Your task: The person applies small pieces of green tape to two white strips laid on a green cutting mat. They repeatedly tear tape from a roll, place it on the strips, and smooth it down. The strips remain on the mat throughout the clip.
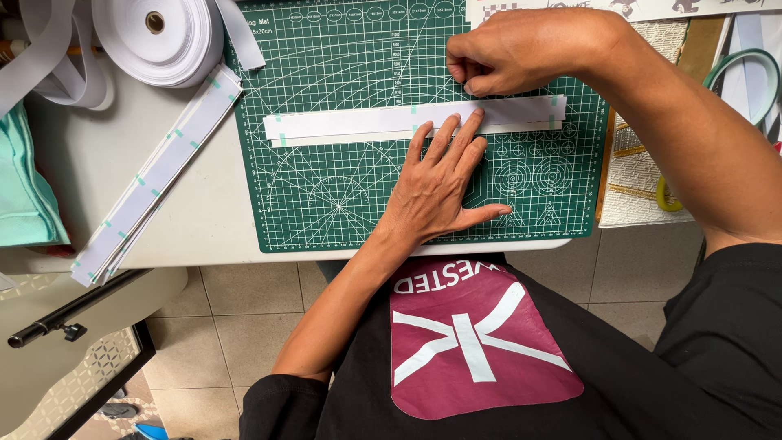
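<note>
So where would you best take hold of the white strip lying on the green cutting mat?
Probably at its free left end, coming in from the left. The white strip lies flat and long across the cutting mat; the left hand presses its middle and the right hand pinches near its upper edge, so only the left end is uncovered. Being flat, a fingertip pinch at the edge suits it.

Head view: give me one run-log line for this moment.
left hand: flat on white strip | right hand: pinching strip's top edge | strip: lying on green cutting mat | beside mat: strip stack, tape roll
</note>
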A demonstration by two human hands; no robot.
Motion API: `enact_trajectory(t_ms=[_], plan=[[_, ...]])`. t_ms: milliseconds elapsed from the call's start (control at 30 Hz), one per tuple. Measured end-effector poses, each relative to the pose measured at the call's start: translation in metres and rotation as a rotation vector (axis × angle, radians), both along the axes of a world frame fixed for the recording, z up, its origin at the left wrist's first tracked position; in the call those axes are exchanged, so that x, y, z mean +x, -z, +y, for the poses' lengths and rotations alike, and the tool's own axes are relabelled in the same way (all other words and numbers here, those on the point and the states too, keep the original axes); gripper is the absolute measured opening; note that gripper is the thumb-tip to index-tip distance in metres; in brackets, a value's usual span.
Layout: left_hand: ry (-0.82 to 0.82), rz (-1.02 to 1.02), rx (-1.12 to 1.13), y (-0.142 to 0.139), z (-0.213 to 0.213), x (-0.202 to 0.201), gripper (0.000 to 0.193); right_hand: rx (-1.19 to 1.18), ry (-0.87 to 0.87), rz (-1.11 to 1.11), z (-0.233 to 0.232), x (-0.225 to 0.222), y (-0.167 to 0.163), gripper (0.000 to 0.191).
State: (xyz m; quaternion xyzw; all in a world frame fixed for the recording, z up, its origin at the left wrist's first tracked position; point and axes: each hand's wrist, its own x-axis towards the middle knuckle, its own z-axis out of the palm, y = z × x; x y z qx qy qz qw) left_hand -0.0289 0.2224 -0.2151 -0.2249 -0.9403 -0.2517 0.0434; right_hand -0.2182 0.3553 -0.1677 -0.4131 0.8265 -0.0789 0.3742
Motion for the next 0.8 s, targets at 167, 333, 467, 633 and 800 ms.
enact_trajectory(t_ms=[167, 333, 467, 633, 800], plan=[[-0.004, -0.007, -0.004, 0.0009, 0.0017, -0.0003, 0.098, -0.001, -0.005, 0.000, 0.0012, -0.0001, 0.0010, 0.018], [-0.008, -0.017, 0.001, 0.0012, 0.0014, -0.0004, 0.098, -0.009, -0.003, 0.007, 0.0014, 0.0004, 0.0014, 0.018], [-0.004, -0.024, -0.017, 0.0013, 0.0015, -0.0007, 0.098, 0.009, 0.000, 0.024, 0.0017, 0.0015, 0.0016, 0.018], [-0.011, -0.023, -0.002, 0.0014, 0.0014, -0.0011, 0.098, 0.014, -0.005, 0.037, 0.0020, 0.0022, 0.0036, 0.019], [-0.008, -0.022, -0.014, 0.0002, 0.0004, -0.0007, 0.100, -0.001, -0.007, 0.054, 0.0028, 0.0027, 0.0051, 0.019]])
